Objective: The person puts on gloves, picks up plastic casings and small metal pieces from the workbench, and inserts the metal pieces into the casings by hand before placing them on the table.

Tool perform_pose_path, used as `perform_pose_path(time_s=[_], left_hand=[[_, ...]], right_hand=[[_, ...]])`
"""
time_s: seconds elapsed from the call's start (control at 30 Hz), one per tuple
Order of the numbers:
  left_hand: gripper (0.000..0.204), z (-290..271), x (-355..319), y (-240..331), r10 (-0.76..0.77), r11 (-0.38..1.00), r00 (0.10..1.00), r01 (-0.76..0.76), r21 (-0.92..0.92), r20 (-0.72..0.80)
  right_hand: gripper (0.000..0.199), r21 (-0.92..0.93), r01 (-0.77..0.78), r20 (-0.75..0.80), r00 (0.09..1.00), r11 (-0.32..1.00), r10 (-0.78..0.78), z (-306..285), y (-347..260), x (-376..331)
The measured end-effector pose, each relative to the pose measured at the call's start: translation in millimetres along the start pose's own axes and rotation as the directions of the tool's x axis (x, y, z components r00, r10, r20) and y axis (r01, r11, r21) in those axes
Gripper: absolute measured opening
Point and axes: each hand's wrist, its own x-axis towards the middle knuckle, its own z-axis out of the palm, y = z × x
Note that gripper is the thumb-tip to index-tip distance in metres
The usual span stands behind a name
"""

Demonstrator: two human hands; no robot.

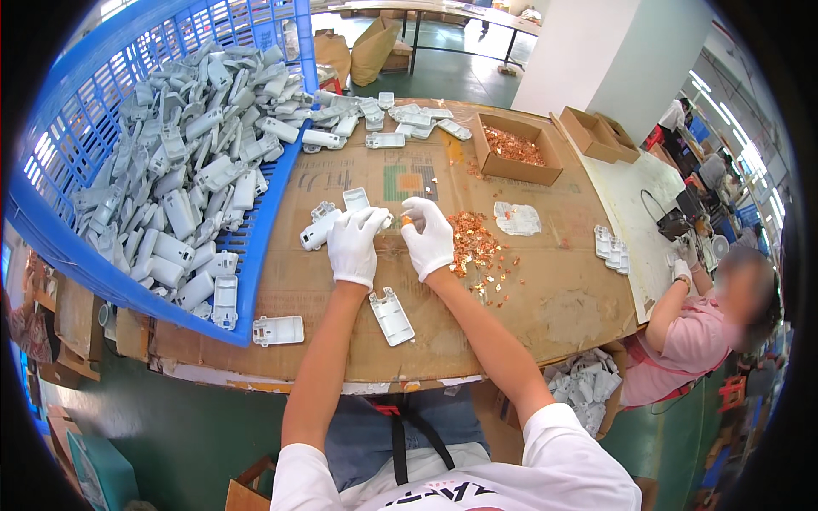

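My left hand [354, 247], in a white glove, has its fingers curled over a white plastic casing [387, 221], mostly hidden beneath them. Close on its right, my gloved right hand [429, 239] is closed in a pinch, and a small copper-coloured piece [407, 221] shows at its fingertips. Just beyond and left of my left hand lie more casings, one pale rectangular casing [355, 199] and a rounded casing [320, 230]. Between my forearms rests an open-faced casing [392, 318]. A loose heap of small copper pieces [474, 243] spreads beside my right hand.
A blue crate [264, 234] piled with casings stands on the left. Farther back are scattered casings [413, 119] and a cardboard box [532, 173] of copper pieces. Stacked casings [611, 249] lie right. Below the table edge, a box holds casings [588, 387]; a co-worker [682, 328] sits right.
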Motion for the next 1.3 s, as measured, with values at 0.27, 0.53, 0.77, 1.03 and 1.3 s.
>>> perform_pose_path(time_s=[0.27, 0.53, 0.77, 1.03, 1.3], left_hand=[[0.035, 0, -13, -8, -0.396, 0.865, 0.899, 0.433, -0.253, 0.187], [0.041, 1, -4, -2, -0.278, 0.845, 0.931, 0.354, -0.401, 0.236], [0.042, -2, -5, 4, -0.263, 0.833, 0.924, 0.363, -0.417, 0.279], [0.039, -4, -8, 4, -0.248, 0.840, 0.907, 0.377, -0.390, 0.342], [0.038, -7, -6, 5, -0.248, 0.823, 0.856, 0.434, -0.368, 0.454]], right_hand=[[0.022, 0.019, 0.155, 0.058, 0.986, 0.988, -0.156, 3, -4, -12], [0.020, 0.023, 0.112, 0.088, 0.990, 0.993, -0.114, 7, -14, -12], [0.027, -0.313, 0.338, 0.061, 0.940, 0.887, -0.337, 7, -13, -13], [0.032, -0.069, 0.099, 0.062, 0.994, 0.993, -0.094, 5, -1, -6], [0.021, 0.067, -0.164, 0.329, 0.935, 0.984, 0.133, -9, 10, 4]])
